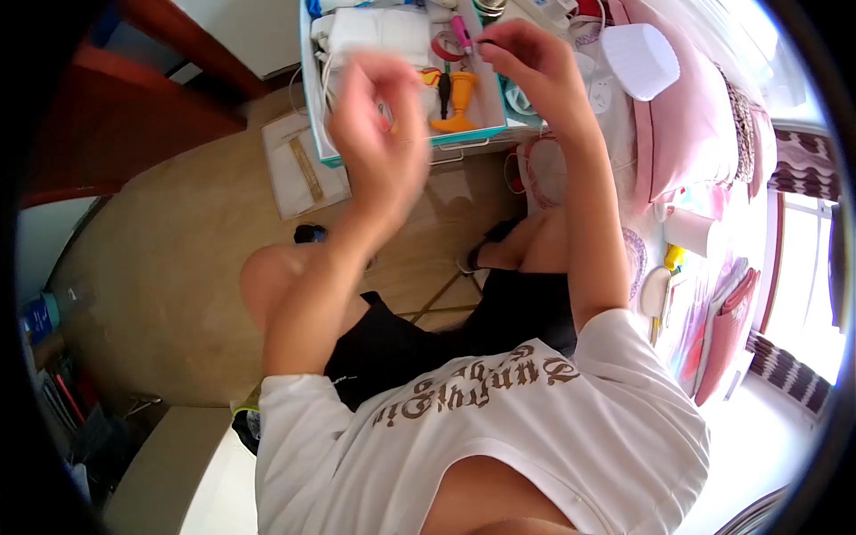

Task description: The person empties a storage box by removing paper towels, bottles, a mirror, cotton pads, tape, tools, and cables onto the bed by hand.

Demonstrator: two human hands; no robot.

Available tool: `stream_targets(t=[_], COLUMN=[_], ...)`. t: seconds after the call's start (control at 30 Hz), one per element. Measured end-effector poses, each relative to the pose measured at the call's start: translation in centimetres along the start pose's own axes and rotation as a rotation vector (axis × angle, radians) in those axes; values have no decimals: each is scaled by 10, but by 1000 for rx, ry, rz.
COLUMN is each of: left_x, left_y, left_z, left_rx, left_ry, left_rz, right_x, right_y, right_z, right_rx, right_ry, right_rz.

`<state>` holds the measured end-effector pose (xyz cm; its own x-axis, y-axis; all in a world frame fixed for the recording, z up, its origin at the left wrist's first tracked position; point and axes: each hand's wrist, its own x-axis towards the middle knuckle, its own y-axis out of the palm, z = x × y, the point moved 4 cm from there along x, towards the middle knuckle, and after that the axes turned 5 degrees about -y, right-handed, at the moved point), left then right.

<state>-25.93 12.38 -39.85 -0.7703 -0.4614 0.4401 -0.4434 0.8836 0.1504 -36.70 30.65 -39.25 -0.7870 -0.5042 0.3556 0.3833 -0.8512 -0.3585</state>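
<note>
My left hand [383,147] is smeared by motion over the left part of an open drawer or box [327,147] with a teal rim. Its fingers look bent, but what they hold, if anything, is unclear. Past the drawer's right side, my right hand [539,76] has its thumb and forefinger drawn together at a small dark thing [486,42] too small to name. Inside the drawer lie white folded cloth or paper [379,36], an orange tool [460,94], a black-handled item [444,96], a pink tube [461,34] and a roll of tape [448,46].
Right of the drawer stands a surface with a pink cushion [695,125], a white scalloped object [639,61] and a white cup [691,232]. A flat white board [287,183] lies below the drawer's left side. Dark wooden furniture [116,125] stands left.
</note>
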Motion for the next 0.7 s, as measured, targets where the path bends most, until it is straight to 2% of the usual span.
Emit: stream_targets(t=[0.03, 0.07, 0.13, 0.2, 0.27, 0.33, 0.4, 0.43, 0.5, 0.57, 0.6, 0.7], left_x=[-42, -71, -144, -176, -189, -194, -178, -176, -177, -169, -164, -167], left_y=[20, 31, 59, 76, 68, 60, 65, 65, 65, 63, 59, 57], left_z=[-5, -17, 33, 101, 160, 214, 225, 236, 257, 277, 273, 261], left_rx=[-150, 22, -36, -153, -100, -261, -396, -391, -434, -409, -391, -271], left_ry=[101, 254, -458, -899, -1353, -1378, -1323, -1321, -1345, -1296, -1247, -1216], left_rz=[159, 471, 782, 564, 208, 151, 78, 86, 36, -19, -82, -87], right_x=[-14, -28, -53, -80, -111, -139, -162, -169, -180, -175, -173, -174], right_y=[-13, -24, -32, -33, -33, -27, -17, -14, -12, -9, -6, -5], right_z=[-1, -3, -1, 0, -8, -18, -41, -52, -71, -70, -70, -82], right_rx=[72, 143, 190, 237, 371, 402, 456, 458, 457, 450, 440, 313], right_ry=[63, 125, 176, 220, 317, 388, 473, 470, 614, 606, 600, 598], right_rz=[-88, -178, -231, -267, -404, -437, -433, -441, -503, -499, -485, -464])
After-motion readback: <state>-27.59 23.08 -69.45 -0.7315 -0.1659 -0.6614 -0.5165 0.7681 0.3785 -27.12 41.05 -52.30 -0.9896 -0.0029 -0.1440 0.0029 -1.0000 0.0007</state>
